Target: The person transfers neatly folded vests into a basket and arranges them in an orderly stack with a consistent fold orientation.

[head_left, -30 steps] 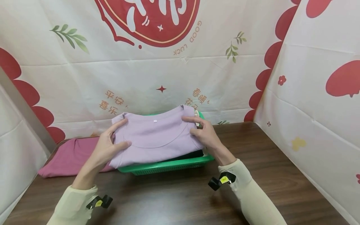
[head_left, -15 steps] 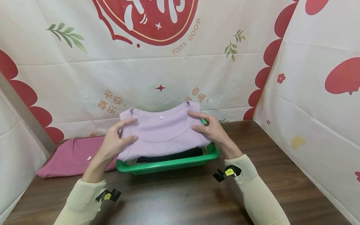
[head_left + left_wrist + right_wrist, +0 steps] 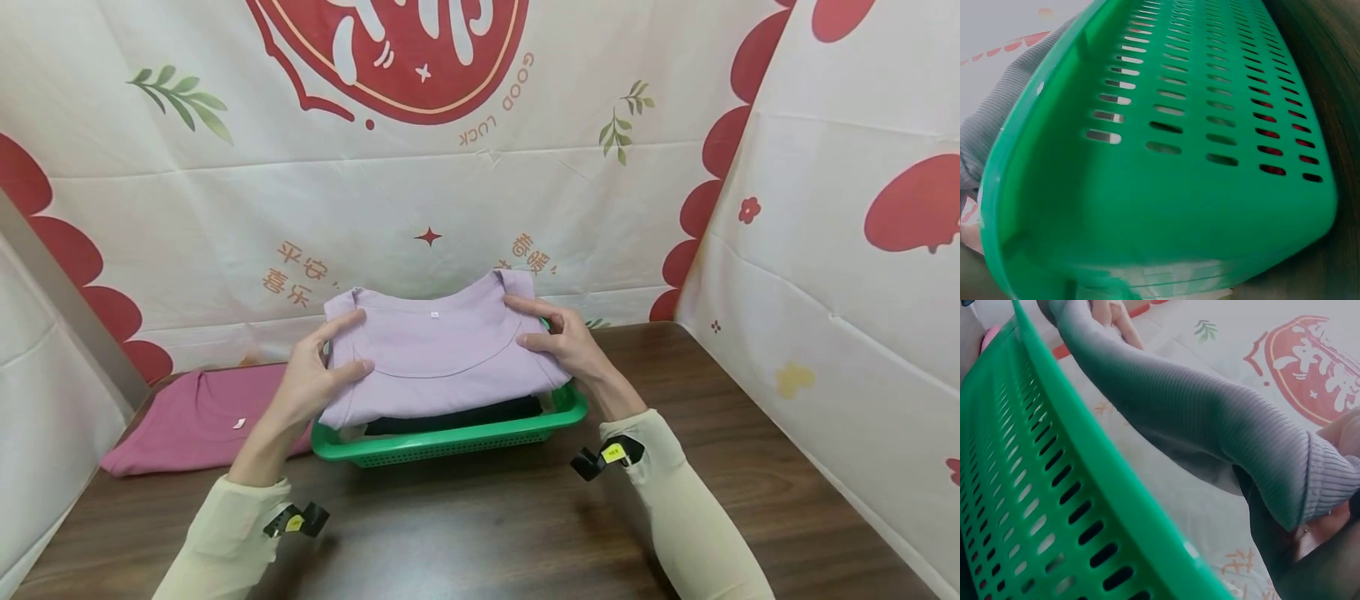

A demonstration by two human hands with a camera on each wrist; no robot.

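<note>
left hand and right hand pinch opposite edges of a folded lilac shirt above the green basket. step in hand, as judged: positioning the shirt; next move calls for level edges. fabric supple, finely ribbed (right wrist view); basket perforated, apparently plastic; dark cloth inside.

Near the far edge of the table sits a basket holding cloth, a garment above it; 1 shirt lies left, at the far left corner.
</note>
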